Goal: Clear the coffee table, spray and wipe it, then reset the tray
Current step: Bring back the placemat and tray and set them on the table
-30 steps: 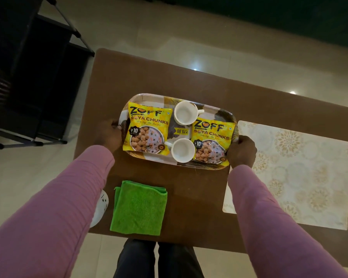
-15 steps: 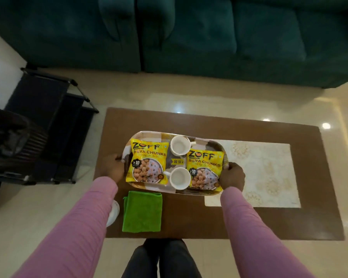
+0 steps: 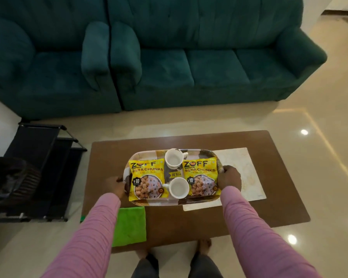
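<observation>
Two hands carry the load. The left hand (image 3: 115,185) grips the short left end of the tray (image 3: 147,156) and the right hand (image 3: 229,177) grips the short right end. On each side the thumb wraps the rim, while the other fingers run underneath and are out of sight. Holding opposite ends keeps the tray level, which matters because nothing on it is secured.

Contents noted: one yellow snack packet (image 3: 147,179) lying flat at the left, a second yellow packet (image 3: 202,178) flat at the right, and between them a far white cup (image 3: 173,158) and a near white cup (image 3: 178,187), both upright and empty as far as can be seen.

Position: the tray is over the middle of the coffee table (image 3: 249,213), overlapping the left part of the pale placemat (image 3: 243,177). It appears raised clear of the surface, though contact cannot be ruled out from this angle.

A folded green cloth (image 3: 130,225) lies at the near left corner of the table, partly under the left sleeve, presumably staged for wiping. No spray bottle is visible.

Assessment: the clearing step is in hand. The placemat and cloth remain on the table. A tilt would slide the cups first.
</observation>
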### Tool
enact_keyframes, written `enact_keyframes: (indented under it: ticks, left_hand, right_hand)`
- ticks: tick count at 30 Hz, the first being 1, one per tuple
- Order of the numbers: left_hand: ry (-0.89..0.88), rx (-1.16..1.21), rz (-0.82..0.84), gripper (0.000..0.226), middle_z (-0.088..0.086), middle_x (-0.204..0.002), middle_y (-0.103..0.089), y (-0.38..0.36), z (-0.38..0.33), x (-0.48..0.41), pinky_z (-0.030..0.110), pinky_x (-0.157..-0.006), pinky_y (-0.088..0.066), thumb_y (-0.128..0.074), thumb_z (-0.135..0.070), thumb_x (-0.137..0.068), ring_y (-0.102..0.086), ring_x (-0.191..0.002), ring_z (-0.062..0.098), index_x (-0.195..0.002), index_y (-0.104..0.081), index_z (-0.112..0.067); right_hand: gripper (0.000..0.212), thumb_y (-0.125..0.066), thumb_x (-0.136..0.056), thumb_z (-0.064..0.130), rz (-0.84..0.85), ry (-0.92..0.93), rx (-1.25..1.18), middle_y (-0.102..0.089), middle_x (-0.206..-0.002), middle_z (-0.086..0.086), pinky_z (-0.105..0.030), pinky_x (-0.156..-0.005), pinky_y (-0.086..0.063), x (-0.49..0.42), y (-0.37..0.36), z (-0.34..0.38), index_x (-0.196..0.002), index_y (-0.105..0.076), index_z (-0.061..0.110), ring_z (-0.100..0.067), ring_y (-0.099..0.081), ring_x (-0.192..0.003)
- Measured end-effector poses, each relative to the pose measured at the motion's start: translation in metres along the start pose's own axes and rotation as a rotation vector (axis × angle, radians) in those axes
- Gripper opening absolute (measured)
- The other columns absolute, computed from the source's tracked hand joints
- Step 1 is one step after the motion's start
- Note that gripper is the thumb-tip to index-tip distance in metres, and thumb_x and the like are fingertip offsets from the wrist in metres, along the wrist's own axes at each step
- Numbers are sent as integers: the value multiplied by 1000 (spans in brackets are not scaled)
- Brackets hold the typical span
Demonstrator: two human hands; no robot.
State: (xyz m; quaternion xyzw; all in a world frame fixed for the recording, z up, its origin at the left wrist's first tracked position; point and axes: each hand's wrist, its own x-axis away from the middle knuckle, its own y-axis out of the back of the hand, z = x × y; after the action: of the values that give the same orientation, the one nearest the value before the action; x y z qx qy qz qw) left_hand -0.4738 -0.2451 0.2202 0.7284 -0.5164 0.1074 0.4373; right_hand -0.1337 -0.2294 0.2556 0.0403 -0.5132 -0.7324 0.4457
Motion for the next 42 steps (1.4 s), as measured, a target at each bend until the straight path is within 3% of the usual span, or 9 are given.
enact_keyframes:
  ticks: [4,9,14,16,21,25,29,37,42]
  left_hand:
    - [10,44,-18,20,18,-101,-67,-49,-11,30,42,-90,-52,-58,4,-90,-61,-90,29,-108,-68,8]
    - [97,48,12,14,23,-95,-70,-120,5,38,55,-84,-56,-58,2,-89,-69,-87,38,-86,-70,-5]
    - [77,-86,23,12,20,-91,-69,-160,-16,87,31,-75,-48,-61,-3,-89,-63,-79,29,-83,-71,-5]
    - [86,-59,39,12,22,-94,-70,-174,-18,85,36,-80,-53,-61,-2,-88,-67,-83,33,-94,-72,0]
    - [169,67,78,29,18,-92,-61,-211,-30,71,51,-88,-54,-54,7,-91,-61,-87,31,-70,-58,-13]
    - [207,116,79,13,23,-97,-65,-246,-27,43,48,-89,-53,-54,8,-90,-61,-89,33,-94,-66,6]
    - [266,131,96,25,24,-110,-63,-284,-17,11,43,-91,-50,-50,7,-93,-58,-95,31,-115,-62,4]
    - [262,95,85,19,24,-104,-65,-349,12,-68,55,-88,-54,-53,5,-93,-64,-97,40,-102,-67,-5]
    - [274,68,47,27,21,-105,-63,-370,26,-84,56,-90,-53,-53,4,-93,-62,-97,39,-119,-62,5]
  right_hand:
    - [24,-47,-96,18,19,23,21,-66,-111,-18,-34,-79,-43,-34,36,-29,-107,-67,8,-36,-61,-101]
    - [25,-47,-96,19,56,89,91,-67,-111,-17,-32,-76,-42,-85,76,-68,-105,-68,9,-35,-61,-101]
    - [26,-47,-95,17,91,103,137,-67,-106,-20,-32,-74,-41,-124,97,-96,-103,-69,6,-36,-61,-97]
    - [25,-48,-95,16,102,94,140,-68,-103,-21,-32,-73,-42,-135,101,-103,-101,-69,4,-37,-62,-95]
    - [24,-48,-95,14,87,37,135,-68,-103,-21,-34,-74,-45,-160,100,-122,-100,-69,4,-33,-59,-84]
    - [24,-48,-95,15,81,6,159,-67,-106,-21,-32,-73,-41,-191,87,-136,-105,-68,6,-37,-61,-94]
    - [25,-47,-95,18,82,-1,197,-67,-108,-21,-35,-76,-44,-232,59,-152,-109,-67,8,-40,-61,-98]
    - [25,-47,-94,15,139,54,219,-68,-98,-23,-33,-72,-42,-320,-19,-191,-99,-70,7,-39,-61,-91]
    - [24,-48,-93,16,167,65,207,-70,-95,-15,-32,-70,-43,-343,-41,-202,-102,-70,11,-35,-62,-88]
